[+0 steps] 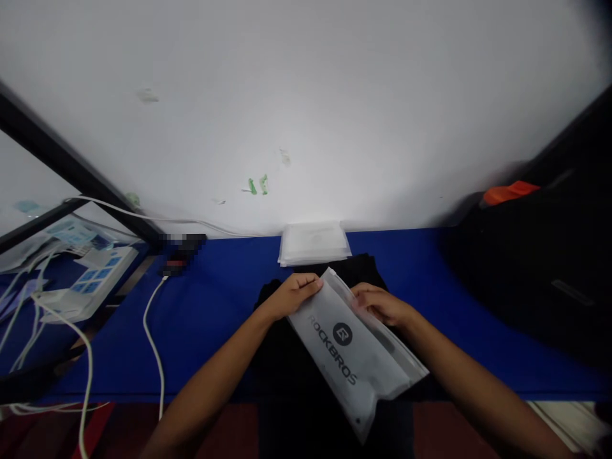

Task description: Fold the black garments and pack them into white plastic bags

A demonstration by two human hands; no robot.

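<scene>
A frosted zip bag (325,347) printed "ROCKBROS" is held tilted in front of me, its zip edge running down to the right. My left hand (297,294) pinches the bag near its upper corner, thumb on top. At the zip edge, the curled fingers of my right hand (382,305) grip the bag's opening; some fingertips are hidden behind the plastic. Beneath the bag and hands lies black folded cloth (366,268). Just behind it, against the wall, is a stack of similar frosted bags (314,243).
The blue-covered table (215,319) meets a white wall (335,115). A black device (174,261) with a white cable (152,331) sits at left. Further left are a white power strip (98,284) and tangled cables. A large black object (535,274) with orange fabric (511,192) fills the right side.
</scene>
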